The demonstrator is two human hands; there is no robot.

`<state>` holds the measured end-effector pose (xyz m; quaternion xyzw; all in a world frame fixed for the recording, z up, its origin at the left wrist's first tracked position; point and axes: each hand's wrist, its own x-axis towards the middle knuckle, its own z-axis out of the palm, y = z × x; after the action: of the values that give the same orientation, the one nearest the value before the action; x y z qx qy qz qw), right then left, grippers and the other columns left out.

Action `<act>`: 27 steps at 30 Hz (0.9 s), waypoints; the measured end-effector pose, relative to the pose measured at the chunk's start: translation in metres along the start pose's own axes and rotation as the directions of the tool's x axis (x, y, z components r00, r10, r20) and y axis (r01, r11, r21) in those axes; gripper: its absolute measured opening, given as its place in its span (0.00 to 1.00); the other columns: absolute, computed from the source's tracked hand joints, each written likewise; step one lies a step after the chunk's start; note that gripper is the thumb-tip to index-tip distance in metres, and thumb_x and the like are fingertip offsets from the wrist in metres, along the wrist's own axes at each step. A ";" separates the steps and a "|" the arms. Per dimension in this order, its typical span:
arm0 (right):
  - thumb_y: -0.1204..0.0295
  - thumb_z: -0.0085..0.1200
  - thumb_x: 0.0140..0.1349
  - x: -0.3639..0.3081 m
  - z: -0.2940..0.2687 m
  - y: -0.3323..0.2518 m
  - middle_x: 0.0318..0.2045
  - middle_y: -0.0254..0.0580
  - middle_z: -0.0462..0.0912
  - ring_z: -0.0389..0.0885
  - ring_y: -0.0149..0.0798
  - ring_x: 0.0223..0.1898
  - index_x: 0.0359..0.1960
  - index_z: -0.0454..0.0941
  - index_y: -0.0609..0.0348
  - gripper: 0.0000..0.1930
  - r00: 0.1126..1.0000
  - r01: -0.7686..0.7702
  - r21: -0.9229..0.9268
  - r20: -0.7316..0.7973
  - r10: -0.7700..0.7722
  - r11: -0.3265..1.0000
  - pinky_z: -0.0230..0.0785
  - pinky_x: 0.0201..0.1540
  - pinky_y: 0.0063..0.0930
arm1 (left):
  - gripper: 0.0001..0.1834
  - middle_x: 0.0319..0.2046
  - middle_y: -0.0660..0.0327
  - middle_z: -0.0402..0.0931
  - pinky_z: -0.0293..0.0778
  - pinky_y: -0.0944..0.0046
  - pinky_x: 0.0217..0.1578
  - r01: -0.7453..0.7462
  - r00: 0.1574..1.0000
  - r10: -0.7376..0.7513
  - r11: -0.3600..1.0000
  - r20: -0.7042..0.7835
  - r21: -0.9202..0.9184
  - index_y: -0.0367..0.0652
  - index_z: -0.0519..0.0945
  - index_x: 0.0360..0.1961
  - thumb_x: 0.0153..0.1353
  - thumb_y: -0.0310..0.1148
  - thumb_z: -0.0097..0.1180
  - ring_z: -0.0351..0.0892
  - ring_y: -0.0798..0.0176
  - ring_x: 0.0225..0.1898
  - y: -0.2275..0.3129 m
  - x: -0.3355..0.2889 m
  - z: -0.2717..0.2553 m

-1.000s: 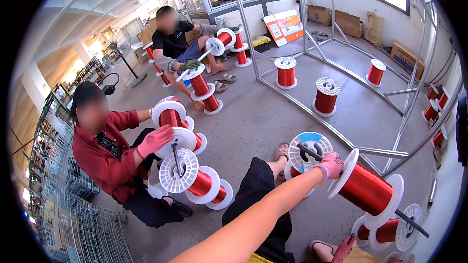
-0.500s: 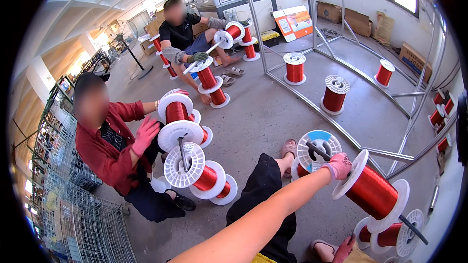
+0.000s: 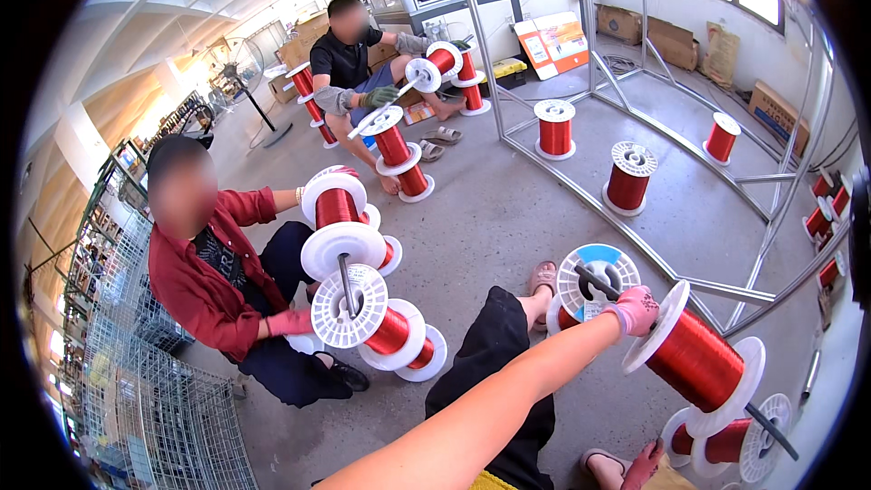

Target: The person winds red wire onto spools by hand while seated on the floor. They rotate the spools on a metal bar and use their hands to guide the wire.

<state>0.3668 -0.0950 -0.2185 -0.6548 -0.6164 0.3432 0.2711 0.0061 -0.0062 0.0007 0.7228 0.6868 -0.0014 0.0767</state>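
My left hand [image 3: 637, 310], in a pink glove, is closed round a dark rod [image 3: 594, 283] beside the near flange of a spool. The rod runs through this spool of red wire [image 3: 697, 356] and sticks out at its far end. Under the rod's upper end stands another spool with a blue patch on its white flange [image 3: 606, 259]. My right hand [image 3: 642, 466], gloved too, is low in the picture near my foot; its fingers are partly hidden. Close to it lie more red wire spools [image 3: 729, 441], partly behind the held one.
Left, a person in a red shirt [image 3: 207, 281] sits by stacked spools [image 3: 390, 334] with a rod through one. Farther back, another person [image 3: 345, 59] handles a spool on a pale rod. A metal frame [image 3: 626, 245] surrounds standing spools. A wire cage [image 3: 172, 417] stands lower left.
The red-shirted person's raised gloved hand has dropped beside the lower spools. The view has shifted slightly; my left hand keeps its grip on the rod.
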 end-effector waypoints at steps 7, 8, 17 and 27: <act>0.67 0.39 0.64 -0.002 -0.004 -0.010 0.52 0.55 0.70 0.69 0.48 0.54 0.54 0.63 0.68 0.20 1.000 0.027 -0.022 0.009 -0.027 0.999 0.60 0.55 0.31 | 0.14 0.30 0.58 0.79 0.71 0.62 0.42 -0.007 1.000 0.007 1.000 -0.007 0.010 0.43 0.83 0.28 0.44 0.41 0.55 0.74 0.57 0.42 -0.002 0.005 0.005; 0.67 0.40 0.64 -0.003 -0.004 -0.010 0.52 0.55 0.70 0.69 0.48 0.53 0.54 0.64 0.68 0.20 0.999 0.038 -0.032 -0.001 -0.038 0.999 0.60 0.55 0.31 | 0.14 0.30 0.58 0.79 0.71 0.62 0.42 0.000 1.000 0.000 1.000 -0.016 -0.007 0.43 0.83 0.28 0.44 0.41 0.55 0.74 0.57 0.42 -0.002 0.004 0.007; 0.66 0.41 0.64 -0.001 -0.002 -0.005 0.51 0.55 0.71 0.69 0.47 0.53 0.54 0.63 0.69 0.21 0.999 -0.041 -0.077 -0.021 0.040 0.996 0.61 0.54 0.31 | 0.15 0.31 0.58 0.79 0.70 0.62 0.44 0.004 1.000 -0.004 1.000 -0.011 -0.005 0.44 0.83 0.28 0.44 0.42 0.56 0.74 0.57 0.41 -0.002 0.004 0.006; 0.66 0.39 0.64 -0.006 -0.005 -0.030 0.51 0.55 0.70 0.70 0.47 0.53 0.53 0.64 0.69 0.20 0.997 -0.071 -0.035 -0.010 0.070 0.997 0.60 0.55 0.30 | 0.12 0.30 0.59 0.79 0.71 0.62 0.42 -0.035 0.998 0.036 0.999 -0.055 0.021 0.47 0.83 0.27 0.44 0.41 0.55 0.74 0.58 0.41 -0.001 0.005 0.010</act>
<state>0.3523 -0.0981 -0.1913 -0.6824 -0.5977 0.3386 0.2499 0.0063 -0.0027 -0.0102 0.7354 0.6756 0.0129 0.0506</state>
